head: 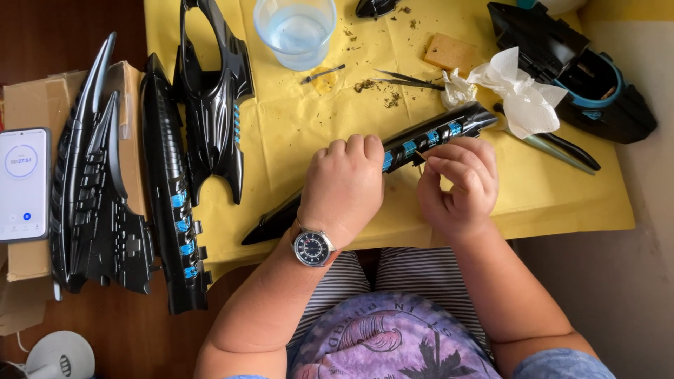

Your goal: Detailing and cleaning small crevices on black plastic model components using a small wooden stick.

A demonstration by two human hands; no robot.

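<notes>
My left hand (345, 181) grips the middle of a long black model part with blue panels (442, 130), which lies slanted across the yellow paper (281, 126). There is a wristwatch (313, 247) on that wrist. My right hand (460, 184) pinches a thin stick (419, 155) whose tip touches the part's blue section.
A clear cup of water (295, 28), tweezers (407, 78), a sponge (449, 52) and crumpled tissue (516, 95) lie on the paper. Black model pieces (168, 175) lie at left beside a phone showing a timer (23, 184) on a cardboard box. Another black hull piece (583, 74) sits at top right.
</notes>
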